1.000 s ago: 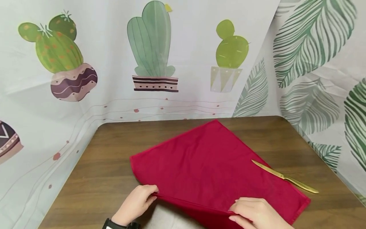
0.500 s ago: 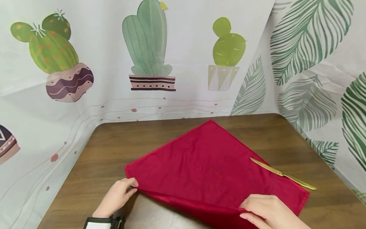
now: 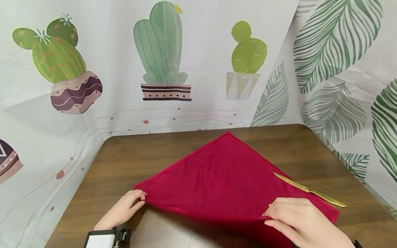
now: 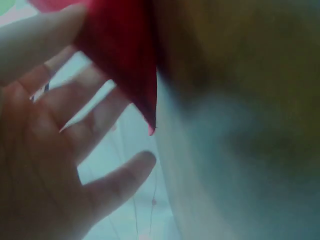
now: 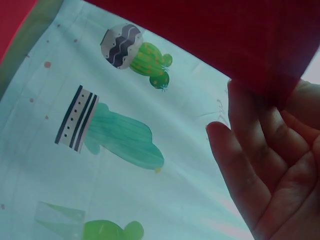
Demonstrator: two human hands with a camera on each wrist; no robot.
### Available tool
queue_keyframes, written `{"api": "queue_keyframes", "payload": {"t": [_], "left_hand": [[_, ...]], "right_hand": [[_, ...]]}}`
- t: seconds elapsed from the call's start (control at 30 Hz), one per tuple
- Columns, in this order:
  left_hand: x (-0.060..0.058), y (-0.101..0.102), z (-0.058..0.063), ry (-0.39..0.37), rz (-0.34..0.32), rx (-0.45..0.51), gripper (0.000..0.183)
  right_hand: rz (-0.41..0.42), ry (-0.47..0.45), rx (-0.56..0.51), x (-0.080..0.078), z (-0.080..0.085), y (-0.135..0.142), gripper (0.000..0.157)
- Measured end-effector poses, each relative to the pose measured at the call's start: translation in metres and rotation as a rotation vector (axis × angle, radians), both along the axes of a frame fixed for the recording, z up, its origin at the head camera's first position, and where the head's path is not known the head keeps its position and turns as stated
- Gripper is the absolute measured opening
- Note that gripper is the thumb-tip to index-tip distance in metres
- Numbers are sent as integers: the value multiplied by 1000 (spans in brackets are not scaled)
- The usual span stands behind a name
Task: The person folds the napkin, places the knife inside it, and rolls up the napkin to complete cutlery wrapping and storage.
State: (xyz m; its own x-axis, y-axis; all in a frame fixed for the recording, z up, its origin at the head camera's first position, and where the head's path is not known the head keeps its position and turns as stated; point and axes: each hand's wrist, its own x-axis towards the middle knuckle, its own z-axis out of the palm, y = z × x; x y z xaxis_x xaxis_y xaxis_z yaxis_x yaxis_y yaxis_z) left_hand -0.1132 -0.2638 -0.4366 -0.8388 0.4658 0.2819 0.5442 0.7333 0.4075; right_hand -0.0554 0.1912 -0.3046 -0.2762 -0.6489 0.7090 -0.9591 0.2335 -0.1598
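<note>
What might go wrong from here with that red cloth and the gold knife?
First, the gold knife lies across the right edge of the red cloth, blade on the fabric and handle end over the table, so a pull on the cloth might drag or turn it. Second, the left hand and right hand pinch only the cloth's near edge; if one slipped, the cloth could drop unevenly or crease.

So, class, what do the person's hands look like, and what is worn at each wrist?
Both are bare and ungloved. The left hand has a black band with a rectangular white panel at its wrist; by the right hand, only bits of a dark strap show.
</note>
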Motion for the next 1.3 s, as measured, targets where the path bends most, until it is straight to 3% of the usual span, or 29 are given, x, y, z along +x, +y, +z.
{"api": "queue_keyframes", "payload": {"t": [0.2,0.33,0.47,0.6,0.67,0.73,0.87,0.97,1.03,1.17,1.3], "left_hand": [[2,-16,11,-30,12,83,16],[7,-29,16,-9,-14,54,16],[11,-38,18,-43,17,34,18],[13,-47,21,-134,74,58,21],[13,-53,21,-179,100,75,23],[14,-61,22,-225,91,105,23],[14,-75,21,-362,5,201,10],[12,-82,18,-420,-13,205,7],[9,-84,16,-406,18,158,7],[6,-86,14,-417,81,111,19],[9,-90,10,-471,111,138,19]], "right_hand": [[34,2,-38,-9,8,2,19],[-64,-17,-23,-10,10,4,24],[-117,-14,-37,-15,14,1,22],[-41,77,-32,-28,23,-4,23],[34,96,-25,-36,29,-8,28],[83,99,-13,-45,34,-11,30],[55,84,7,-70,43,-14,31],[19,17,61,-92,49,-13,22],[5,-55,113,-107,53,-13,18],[-49,-187,251,-133,53,-15,33],[-94,-338,366,-159,43,-20,26]]}}
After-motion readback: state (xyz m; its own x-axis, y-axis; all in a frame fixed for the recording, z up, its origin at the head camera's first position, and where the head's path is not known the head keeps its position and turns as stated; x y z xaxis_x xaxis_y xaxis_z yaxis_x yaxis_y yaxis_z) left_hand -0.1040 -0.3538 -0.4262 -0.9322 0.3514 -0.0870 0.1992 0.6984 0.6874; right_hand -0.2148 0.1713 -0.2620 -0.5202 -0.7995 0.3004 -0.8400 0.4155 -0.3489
